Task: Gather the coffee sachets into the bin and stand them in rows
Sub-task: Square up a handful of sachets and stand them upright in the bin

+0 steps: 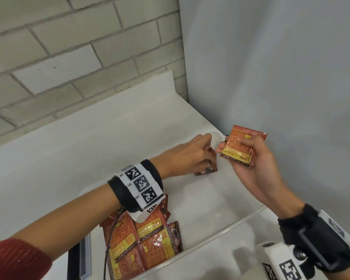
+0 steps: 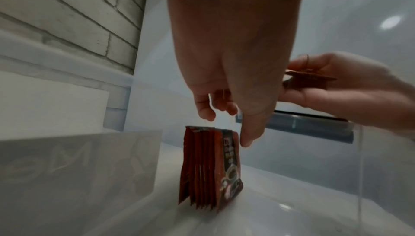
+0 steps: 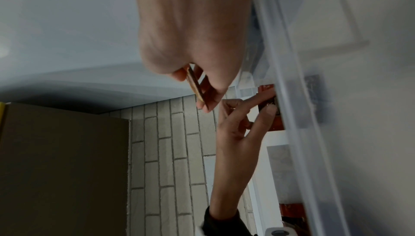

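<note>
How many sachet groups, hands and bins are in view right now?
Sachet groups: 3, namely the standing row, the loose pile and the held sachet
Hands: 2, the left hand and the right hand
Bin: 1
Total: 6

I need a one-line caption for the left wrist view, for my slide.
Left hand hovers over upright red coffee sachets inside the clear plastic bin; right hand holds more.
</note>
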Action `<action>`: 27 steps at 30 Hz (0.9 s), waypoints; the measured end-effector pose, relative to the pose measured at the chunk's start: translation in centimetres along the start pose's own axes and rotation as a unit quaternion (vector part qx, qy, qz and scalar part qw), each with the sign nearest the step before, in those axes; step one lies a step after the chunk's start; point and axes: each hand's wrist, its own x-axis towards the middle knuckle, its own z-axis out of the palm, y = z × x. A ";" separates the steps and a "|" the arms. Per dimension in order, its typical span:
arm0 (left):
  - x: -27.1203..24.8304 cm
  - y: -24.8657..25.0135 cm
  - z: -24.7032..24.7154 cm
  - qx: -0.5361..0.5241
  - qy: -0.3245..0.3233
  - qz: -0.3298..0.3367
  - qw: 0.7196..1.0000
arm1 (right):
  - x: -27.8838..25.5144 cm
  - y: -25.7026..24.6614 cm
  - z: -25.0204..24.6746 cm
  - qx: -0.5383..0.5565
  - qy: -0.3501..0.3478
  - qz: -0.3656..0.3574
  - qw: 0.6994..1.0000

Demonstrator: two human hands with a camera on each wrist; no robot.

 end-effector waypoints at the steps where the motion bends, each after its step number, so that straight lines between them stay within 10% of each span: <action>1: 0.0 0.0 -0.1 -0.017 0.009 -0.011 1.000 | 0.1 0.0 -0.1 -0.009 0.000 0.000 1.000; 8: -0.1 1.3 -3.5 -0.234 0.086 -0.117 0.961 | 0.5 0.4 -0.4 -0.080 -0.034 -0.051 0.995; 13: -0.5 2.6 -4.9 -0.491 0.096 -0.219 0.837 | 0.5 0.6 -0.8 -0.171 -0.100 -0.131 0.971; 18: -0.9 2.6 -5.5 -0.577 0.090 -0.214 0.783 | 0.7 0.9 -1.6 -0.206 -0.169 -0.145 0.953; 27: -1.7 2.2 -5.8 -0.629 0.176 -0.247 0.716 | 0.7 0.6 -1.2 -0.058 -0.179 -0.006 0.982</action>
